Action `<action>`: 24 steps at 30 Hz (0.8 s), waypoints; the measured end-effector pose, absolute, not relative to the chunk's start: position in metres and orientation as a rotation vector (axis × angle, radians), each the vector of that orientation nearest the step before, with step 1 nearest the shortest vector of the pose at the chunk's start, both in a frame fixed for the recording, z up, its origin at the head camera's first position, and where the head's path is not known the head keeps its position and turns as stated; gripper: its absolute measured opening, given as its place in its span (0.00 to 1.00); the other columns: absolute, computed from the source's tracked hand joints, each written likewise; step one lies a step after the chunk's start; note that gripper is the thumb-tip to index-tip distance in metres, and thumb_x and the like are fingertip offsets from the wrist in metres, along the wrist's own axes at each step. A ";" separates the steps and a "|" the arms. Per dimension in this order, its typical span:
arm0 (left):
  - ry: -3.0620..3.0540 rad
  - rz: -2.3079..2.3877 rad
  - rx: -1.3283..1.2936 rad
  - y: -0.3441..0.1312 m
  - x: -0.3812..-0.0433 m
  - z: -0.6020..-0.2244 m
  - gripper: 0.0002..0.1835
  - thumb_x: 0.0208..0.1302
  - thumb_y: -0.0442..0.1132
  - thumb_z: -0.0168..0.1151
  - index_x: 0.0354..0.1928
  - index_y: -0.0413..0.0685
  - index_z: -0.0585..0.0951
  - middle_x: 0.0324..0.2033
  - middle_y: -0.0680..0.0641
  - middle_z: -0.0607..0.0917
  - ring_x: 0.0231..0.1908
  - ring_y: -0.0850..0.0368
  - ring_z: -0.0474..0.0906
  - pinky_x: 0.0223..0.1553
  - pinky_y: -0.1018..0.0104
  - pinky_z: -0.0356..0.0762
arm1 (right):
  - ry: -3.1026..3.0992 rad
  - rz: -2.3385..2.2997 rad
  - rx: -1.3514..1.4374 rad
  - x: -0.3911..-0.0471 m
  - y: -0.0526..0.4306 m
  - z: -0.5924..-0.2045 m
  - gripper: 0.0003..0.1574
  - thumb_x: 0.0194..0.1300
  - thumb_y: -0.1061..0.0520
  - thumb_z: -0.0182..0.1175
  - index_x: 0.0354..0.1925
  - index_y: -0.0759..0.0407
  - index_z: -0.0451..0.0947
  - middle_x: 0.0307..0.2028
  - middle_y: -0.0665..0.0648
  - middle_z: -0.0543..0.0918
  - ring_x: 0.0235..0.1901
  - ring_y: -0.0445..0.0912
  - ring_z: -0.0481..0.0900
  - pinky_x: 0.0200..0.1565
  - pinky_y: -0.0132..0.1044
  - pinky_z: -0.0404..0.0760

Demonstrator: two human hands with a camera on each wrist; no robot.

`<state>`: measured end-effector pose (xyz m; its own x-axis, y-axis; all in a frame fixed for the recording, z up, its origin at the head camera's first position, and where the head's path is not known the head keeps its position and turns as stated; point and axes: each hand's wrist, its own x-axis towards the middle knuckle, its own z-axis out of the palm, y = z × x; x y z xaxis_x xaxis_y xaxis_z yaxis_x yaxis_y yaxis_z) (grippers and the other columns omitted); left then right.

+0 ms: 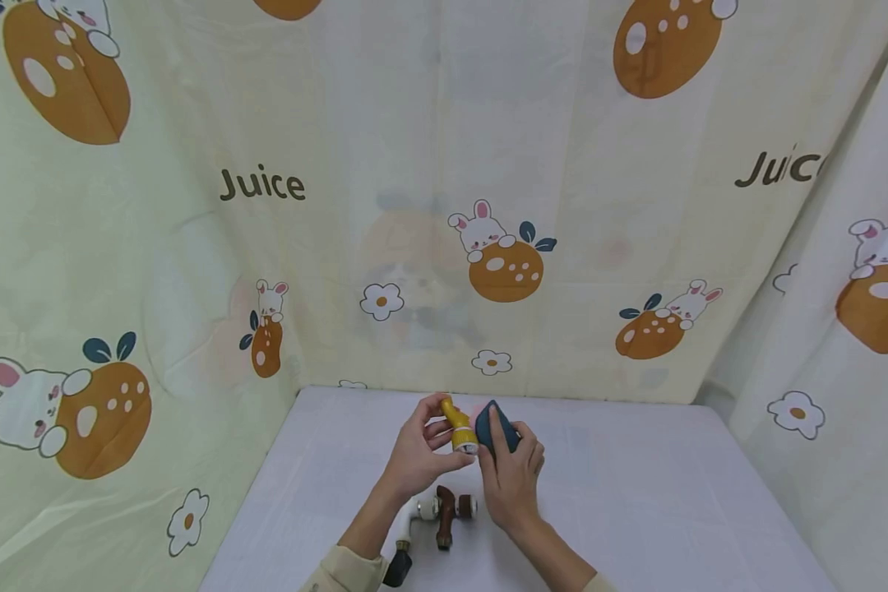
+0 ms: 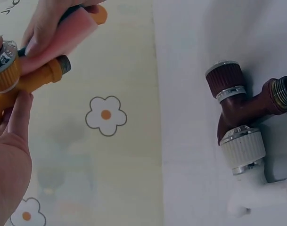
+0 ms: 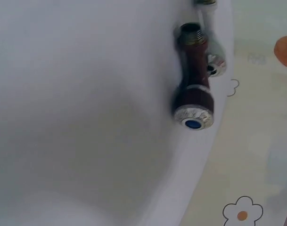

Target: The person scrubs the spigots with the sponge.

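Observation:
Above the table my left hand (image 1: pixel 420 459) holds a yellow tap (image 1: pixel 459 427), with fingers behind its body and the thumb near the ribbed knob. In the left wrist view the tap's threaded end (image 2: pixel 64 65) points away from the palm. My right hand (image 1: pixel 514 485) grips a sponge (image 1: pixel 484 426), dark blue on one face and pink (image 2: pixel 70 37) on the other. The pink face lies against the yellow tap's side in the left wrist view. Only a sliver of the right hand shows in the right wrist view.
A dark brown tap (image 1: pixel 445 522) and a white tap (image 1: pixel 404 520) with a black end lie side by side on the white table (image 1: pixel 636 493), under my forearms. A printed curtain (image 1: pixel 414 345) hangs behind the table and at both sides.

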<state>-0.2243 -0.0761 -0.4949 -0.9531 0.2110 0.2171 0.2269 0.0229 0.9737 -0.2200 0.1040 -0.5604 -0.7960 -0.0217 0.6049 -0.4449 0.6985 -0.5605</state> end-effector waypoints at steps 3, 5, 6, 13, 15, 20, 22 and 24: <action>-2.285 -2.105 -0.465 -0.075 -0.224 -0.497 0.49 0.52 0.36 0.83 0.73 0.59 0.66 0.63 0.43 0.76 0.65 0.42 0.80 0.60 0.53 0.83 | -2.383 0.934 0.338 -0.222 0.107 -0.563 0.40 0.78 0.49 0.55 0.82 0.43 0.56 0.66 0.71 0.57 0.56 0.63 0.56 0.50 0.52 0.57; -2.301 -2.100 -0.453 -0.076 -0.224 -0.498 0.48 0.51 0.36 0.83 0.73 0.59 0.67 0.63 0.44 0.77 0.64 0.42 0.80 0.60 0.52 0.82 | -2.402 0.919 0.327 -0.222 0.109 -0.563 0.39 0.78 0.48 0.56 0.81 0.43 0.58 0.66 0.71 0.57 0.56 0.62 0.56 0.49 0.51 0.57; -2.311 -2.090 -0.452 -0.076 -0.223 -0.499 0.48 0.51 0.36 0.83 0.73 0.59 0.67 0.63 0.44 0.77 0.64 0.42 0.80 0.60 0.52 0.83 | -2.410 0.917 0.318 -0.222 0.109 -0.563 0.39 0.78 0.48 0.56 0.81 0.43 0.58 0.66 0.71 0.58 0.56 0.62 0.57 0.48 0.51 0.57; -2.372 -2.039 -0.437 -0.074 -0.222 -0.502 0.47 0.52 0.40 0.83 0.73 0.58 0.66 0.63 0.46 0.76 0.64 0.44 0.80 0.58 0.58 0.84 | -2.492 1.026 0.193 -0.227 0.114 -0.566 0.37 0.80 0.42 0.53 0.80 0.46 0.60 0.64 0.71 0.60 0.57 0.62 0.58 0.50 0.55 0.58; -2.362 -2.070 -0.418 -0.074 -0.222 -0.503 0.47 0.53 0.40 0.83 0.73 0.57 0.66 0.64 0.45 0.76 0.64 0.43 0.80 0.59 0.56 0.84 | -2.500 1.113 0.153 -0.228 0.116 -0.568 0.37 0.81 0.40 0.50 0.81 0.47 0.59 0.64 0.70 0.61 0.58 0.61 0.58 0.52 0.55 0.59; -2.251 -2.180 -0.306 -0.078 -0.223 -0.503 0.47 0.54 0.40 0.82 0.73 0.55 0.65 0.65 0.40 0.77 0.64 0.41 0.81 0.57 0.56 0.84 | -2.420 1.495 0.066 -0.227 0.119 -0.572 0.45 0.81 0.38 0.51 0.84 0.49 0.48 0.66 0.65 0.61 0.64 0.57 0.62 0.62 0.56 0.67; -2.171 -2.224 -0.264 -0.080 -0.224 -0.502 0.48 0.55 0.39 0.82 0.74 0.55 0.64 0.67 0.39 0.74 0.64 0.41 0.81 0.56 0.57 0.85 | -2.353 1.654 0.055 -0.225 0.119 -0.573 0.48 0.80 0.39 0.52 0.84 0.50 0.42 0.67 0.64 0.62 0.65 0.56 0.65 0.64 0.57 0.72; -2.082 -2.266 -0.235 -0.081 -0.226 -0.500 0.48 0.55 0.37 0.81 0.75 0.56 0.63 0.68 0.40 0.70 0.64 0.41 0.80 0.55 0.59 0.85 | -2.314 1.777 0.057 -0.224 0.118 -0.573 0.50 0.80 0.39 0.53 0.84 0.50 0.39 0.67 0.62 0.64 0.65 0.55 0.69 0.64 0.56 0.76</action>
